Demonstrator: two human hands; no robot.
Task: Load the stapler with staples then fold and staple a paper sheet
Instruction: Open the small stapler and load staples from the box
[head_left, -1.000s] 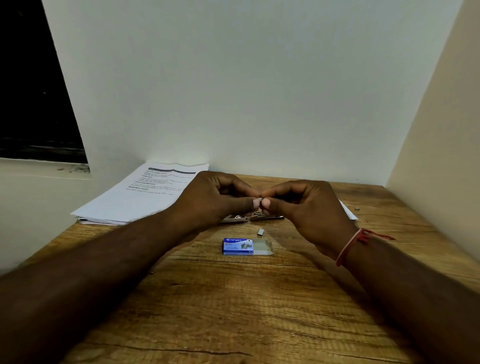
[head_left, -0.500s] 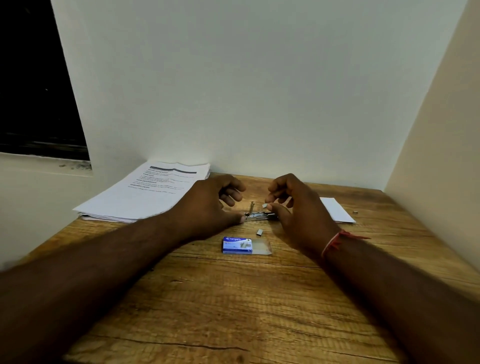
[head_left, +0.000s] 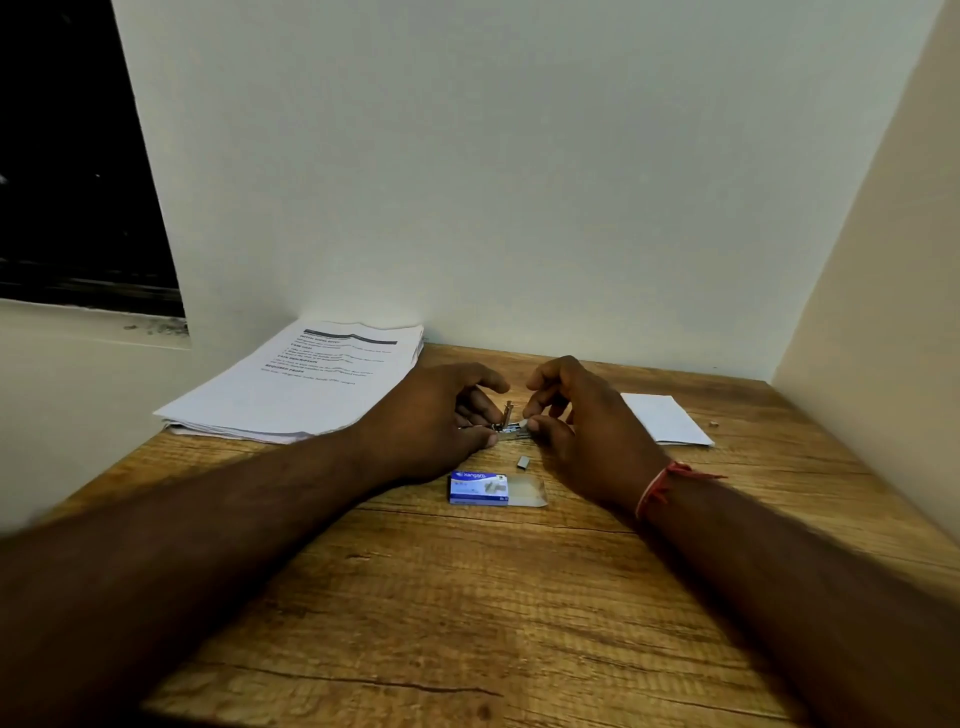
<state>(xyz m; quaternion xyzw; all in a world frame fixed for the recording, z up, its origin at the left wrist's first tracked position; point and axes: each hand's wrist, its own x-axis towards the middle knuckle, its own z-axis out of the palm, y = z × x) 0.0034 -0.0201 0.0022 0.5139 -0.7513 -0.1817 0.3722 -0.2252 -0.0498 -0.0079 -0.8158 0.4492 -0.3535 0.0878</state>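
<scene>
A small metal stapler lies opened on the wooden table between my hands. My left hand holds its left end, thumb curled against it. My right hand pinches a small strip of staples at the stapler's channel. A loose strip of staples lies in front of the stapler. The blue staple box sits nearer me with its clear tray slid out to the right. A small white paper sheet lies right of my right hand.
A stack of printed papers lies at the back left against the wall. A white wall stands close behind the table and a beige wall closes the right side. A tiny metal bit lies near the sheet's right edge.
Both hands came down from pinching the staples together in the air. The left now holds the stapler on the table and the right brings a staple strip to it.
</scene>
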